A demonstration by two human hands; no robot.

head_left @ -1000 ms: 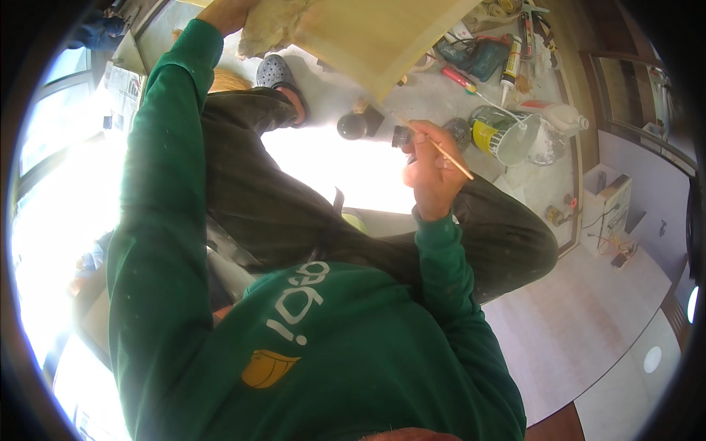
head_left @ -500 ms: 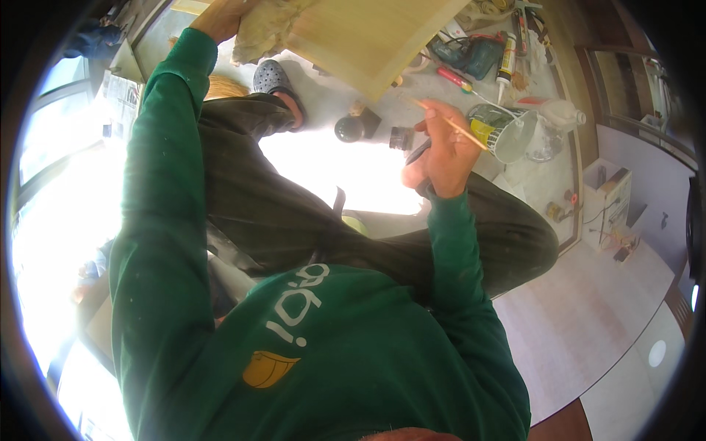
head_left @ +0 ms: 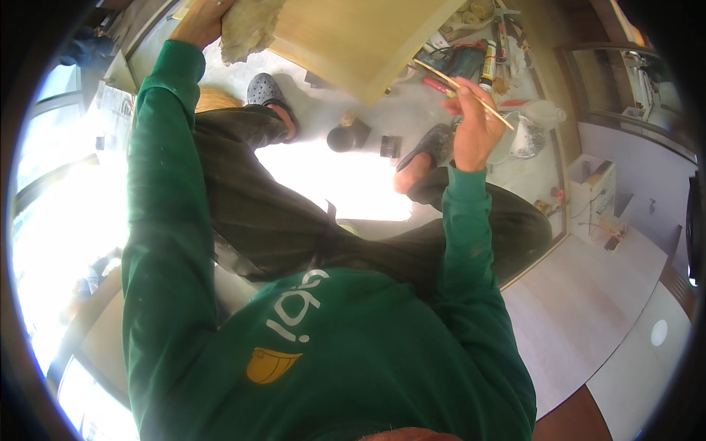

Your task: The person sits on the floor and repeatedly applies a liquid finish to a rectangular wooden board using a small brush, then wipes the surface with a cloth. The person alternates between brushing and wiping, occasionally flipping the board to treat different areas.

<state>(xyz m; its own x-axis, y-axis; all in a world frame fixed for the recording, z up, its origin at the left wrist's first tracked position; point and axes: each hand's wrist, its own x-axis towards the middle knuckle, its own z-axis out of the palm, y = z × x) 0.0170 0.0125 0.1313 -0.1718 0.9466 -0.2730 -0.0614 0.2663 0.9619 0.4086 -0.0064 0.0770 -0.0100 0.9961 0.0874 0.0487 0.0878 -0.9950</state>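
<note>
My left hand (head_left: 202,18) is closed beside a crumpled beige cloth (head_left: 250,26), gripping it at the top left, next to a large yellowish panel (head_left: 357,44). My right hand (head_left: 476,125) holds a thin wooden-handled brush (head_left: 443,76) slanting up-left, its tip near the panel's right edge. Below the panel stand a dark round container (head_left: 340,139) and a small dark jar (head_left: 390,145). A pale bucket (head_left: 504,151) is partly hidden behind my right hand.
Tools, tape rolls and a caulk tube (head_left: 487,66) crowd the upper right floor, near a white jug (head_left: 544,110). A white box with wires (head_left: 592,191) stands by the right wall. My clogged feet (head_left: 266,94) rest below the panel; strong glare washes out the left.
My right hand has risen and moved right, carrying the brush up toward the panel's edge. My left hand and the cloth have shifted slightly left, and more of my right foot shows.
</note>
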